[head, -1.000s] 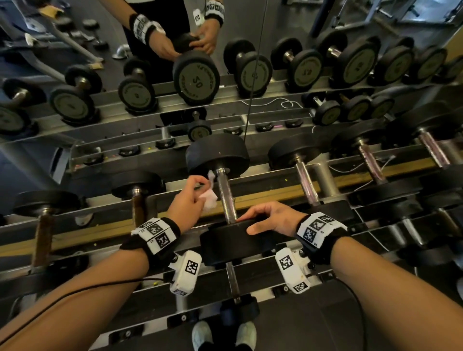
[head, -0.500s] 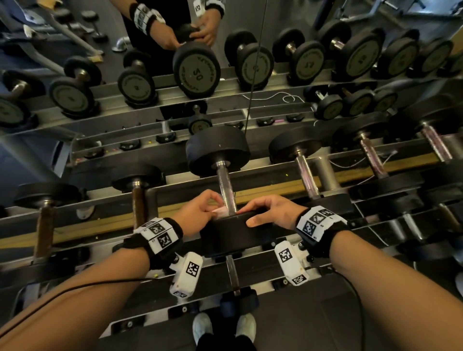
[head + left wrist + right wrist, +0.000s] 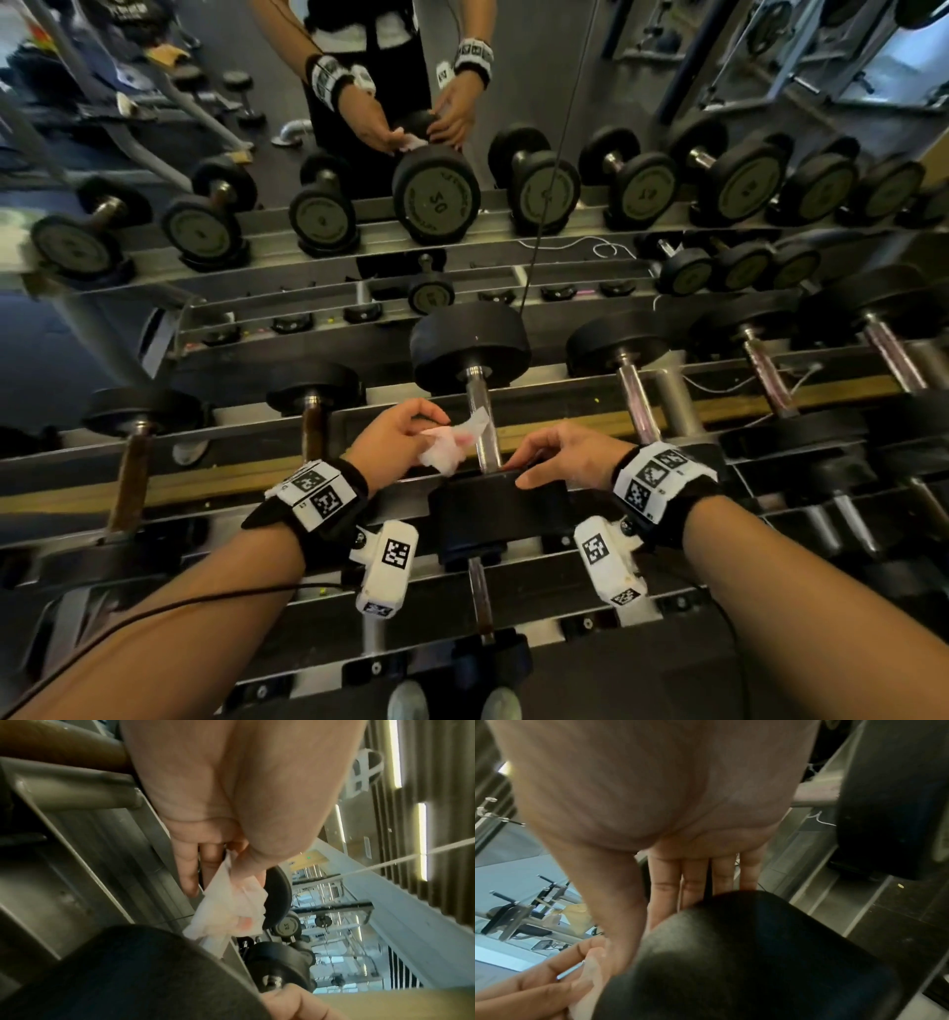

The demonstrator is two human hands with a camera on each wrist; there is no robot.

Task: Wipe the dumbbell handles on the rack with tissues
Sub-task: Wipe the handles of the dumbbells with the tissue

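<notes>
A black dumbbell lies lengthwise on the top rail of the rack (image 3: 565,411), its steel handle (image 3: 482,416) running from the far head (image 3: 470,347) to the near head (image 3: 500,509). My left hand (image 3: 398,442) pinches a crumpled white tissue (image 3: 452,444) just left of the handle; one corner of the tissue touches the steel. In the left wrist view the thumb and fingers (image 3: 190,878) pinch the tissue (image 3: 228,914). My right hand (image 3: 560,455) rests with straight fingers on the near head, as the right wrist view shows (image 3: 731,953).
More dumbbells lie on the same rail: brown-handled ones to the left (image 3: 308,411), steel ones to the right (image 3: 631,390). A mirror behind the rack (image 3: 436,195) reflects the dumbbells and both hands. Lower rails hold further dumbbells. My shoes (image 3: 452,701) show at the bottom.
My left hand slid the tissue down the handle to the near head, then drew it away to the left of the handle. The right hand stayed on the near head.
</notes>
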